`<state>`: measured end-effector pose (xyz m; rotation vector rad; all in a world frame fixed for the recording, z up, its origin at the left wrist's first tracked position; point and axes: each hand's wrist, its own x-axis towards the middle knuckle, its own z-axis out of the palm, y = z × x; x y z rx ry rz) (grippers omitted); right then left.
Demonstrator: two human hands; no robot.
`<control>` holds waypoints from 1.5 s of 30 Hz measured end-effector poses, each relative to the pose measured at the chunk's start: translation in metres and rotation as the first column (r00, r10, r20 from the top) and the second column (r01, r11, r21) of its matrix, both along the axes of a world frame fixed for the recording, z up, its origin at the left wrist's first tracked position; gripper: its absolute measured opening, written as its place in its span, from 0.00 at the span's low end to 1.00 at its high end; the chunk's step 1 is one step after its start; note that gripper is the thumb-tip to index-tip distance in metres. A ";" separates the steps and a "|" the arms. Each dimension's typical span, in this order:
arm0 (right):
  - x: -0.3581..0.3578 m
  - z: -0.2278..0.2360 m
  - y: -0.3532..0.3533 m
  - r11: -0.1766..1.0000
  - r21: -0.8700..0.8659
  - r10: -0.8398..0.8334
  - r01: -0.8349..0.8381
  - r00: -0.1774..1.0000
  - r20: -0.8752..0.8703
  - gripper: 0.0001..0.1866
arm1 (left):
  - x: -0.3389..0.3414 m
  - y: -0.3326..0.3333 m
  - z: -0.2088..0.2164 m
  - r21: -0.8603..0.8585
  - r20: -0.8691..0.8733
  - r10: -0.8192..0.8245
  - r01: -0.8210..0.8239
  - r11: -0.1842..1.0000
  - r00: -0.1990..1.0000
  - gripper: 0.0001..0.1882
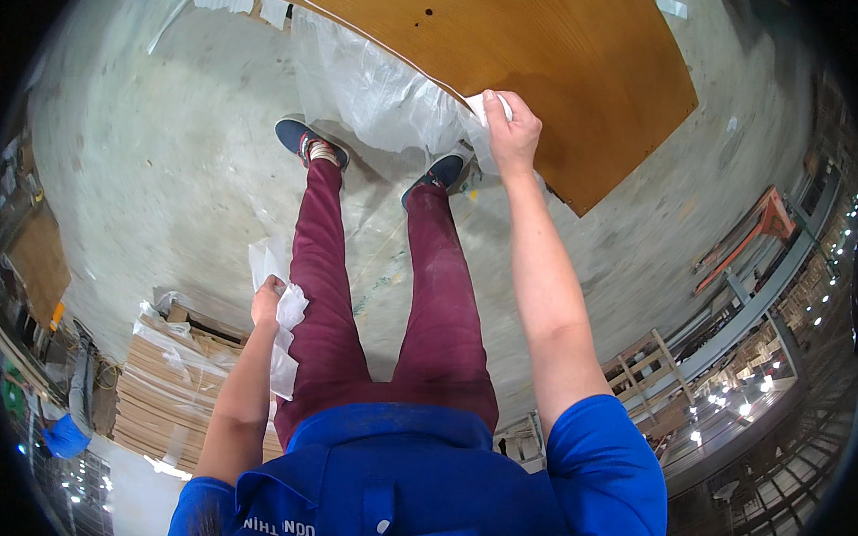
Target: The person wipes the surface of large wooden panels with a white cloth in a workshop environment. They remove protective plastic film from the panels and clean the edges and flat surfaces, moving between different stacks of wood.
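Observation:
A large brown wooden panel point(587, 75) lies across the top of the view, with a white strip running along its near edge. My right hand point(512, 129) is closed at that edge, pinching a piece of white foam sheet point(477, 107). Translucent plastic film point(379, 87) hangs from under the panel down to the floor by my shoes. Down beside my left thigh, my left hand point(268, 300) is closed around a crumpled strip of white foam sheet point(285, 343), well away from the panel.
Behind me on the left stands a stack of flat boards point(165, 382) with plastic on it. An orange pallet-jack-like frame point(776, 216) and a wooden pallet point(647, 370) are at the right. A person in blue point(67, 435) is at the far lower left.

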<state>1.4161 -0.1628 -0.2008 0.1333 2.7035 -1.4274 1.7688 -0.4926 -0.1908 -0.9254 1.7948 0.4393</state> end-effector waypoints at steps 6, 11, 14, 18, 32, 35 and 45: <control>0.012 0.003 0.017 0.997 0.019 -0.075 0.073 0.986 0.148 0.13 | -0.011 -0.008 0.012 0.002 -0.010 -0.100 0.100 0.995 0.995 0.11; 0.014 -0.004 0.013 0.995 -0.011 -0.101 0.101 0.995 0.021 0.12 | -0.022 -0.018 0.016 -0.014 0.008 -0.071 0.071 0.997 0.997 0.13; 0.014 -0.006 0.005 0.993 0.009 -0.115 0.116 0.993 -0.016 0.12 | -0.029 -0.022 0.015 0.016 -0.015 -0.131 0.131 0.991 0.991 0.13; 0.014 -0.004 0.000 0.991 0.057 -0.115 0.117 0.993 -0.035 0.13 | -0.041 -0.024 0.015 0.035 -0.004 -0.192 0.192 0.981 0.981 0.14; 0.064 0.002 0.061 0.939 0.070 -0.333 0.335 0.942 -0.046 0.11 | -0.093 0.001 0.019 0.077 -0.036 -0.376 0.377 0.923 0.926 0.18; 0.080 0.004 0.088 0.910 0.099 -0.400 0.403 0.915 -0.053 0.12 | -0.109 0.023 0.010 0.152 -0.068 -0.415 0.420 0.895 0.907 0.19; 0.126 0.016 0.168 0.778 0.160 -0.604 0.608 0.793 -0.074 0.12 | -0.100 0.090 -0.011 0.517 -0.395 -0.346 0.518 0.682 0.851 0.07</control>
